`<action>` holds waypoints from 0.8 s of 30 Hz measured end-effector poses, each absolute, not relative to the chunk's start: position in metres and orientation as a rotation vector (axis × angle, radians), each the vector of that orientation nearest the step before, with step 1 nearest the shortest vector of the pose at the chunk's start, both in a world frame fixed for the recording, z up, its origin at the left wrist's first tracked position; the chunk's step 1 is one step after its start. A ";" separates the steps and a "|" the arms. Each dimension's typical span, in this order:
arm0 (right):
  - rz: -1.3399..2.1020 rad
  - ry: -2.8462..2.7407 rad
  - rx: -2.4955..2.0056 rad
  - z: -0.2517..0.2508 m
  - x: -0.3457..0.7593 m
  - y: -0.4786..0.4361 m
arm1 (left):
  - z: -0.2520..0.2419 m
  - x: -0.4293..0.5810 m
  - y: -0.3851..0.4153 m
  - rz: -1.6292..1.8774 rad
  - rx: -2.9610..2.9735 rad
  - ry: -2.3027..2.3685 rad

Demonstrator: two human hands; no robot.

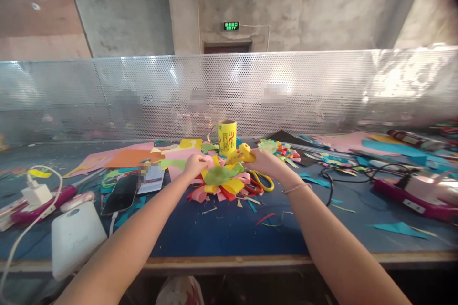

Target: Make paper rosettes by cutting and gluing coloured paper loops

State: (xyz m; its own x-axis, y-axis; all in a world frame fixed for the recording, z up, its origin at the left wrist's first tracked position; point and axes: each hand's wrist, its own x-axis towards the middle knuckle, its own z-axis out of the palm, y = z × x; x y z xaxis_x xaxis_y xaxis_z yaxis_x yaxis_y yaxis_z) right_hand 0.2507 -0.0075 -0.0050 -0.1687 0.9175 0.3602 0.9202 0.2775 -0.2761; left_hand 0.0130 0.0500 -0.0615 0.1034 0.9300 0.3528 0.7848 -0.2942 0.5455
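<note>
In the head view a paper flower (220, 178) with a green middle and yellow, red and pink loops lies between my hands. My left hand (196, 166) is closed in a pinch at its far left side, on a pink paper strip (206, 158). On the other side, my right hand (266, 164) grips a yellow glue gun (241, 153), its body tilted over the flower's far right edge. Scissors (263, 181) with yellow and red handles rest just right of the flower. Behind it stands a yellow cardboard roll (227, 137).
Left are a phone (120, 195), a second lit phone (152, 179), a white power bank (77, 238) and a purple power strip (64, 200). Another power strip (411, 200) with black cords lies right. Coloured paper (132, 158) and scraps spread around. A perforated metal screen (161, 95) closes the back.
</note>
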 end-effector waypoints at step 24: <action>-0.137 -2.073 -1.652 -0.015 0.222 -0.011 | -0.069 0.010 0.050 0.942 2.105 1.722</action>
State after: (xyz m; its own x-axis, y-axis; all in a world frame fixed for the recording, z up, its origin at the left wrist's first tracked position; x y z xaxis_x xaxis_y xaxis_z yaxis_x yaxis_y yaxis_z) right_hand 0.2223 -0.0108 -0.0145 -0.1539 0.8915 0.4261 0.9398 0.2652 -0.2155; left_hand 0.0096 0.0496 -0.0691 0.0860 0.9452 0.3150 0.7748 -0.2622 0.5753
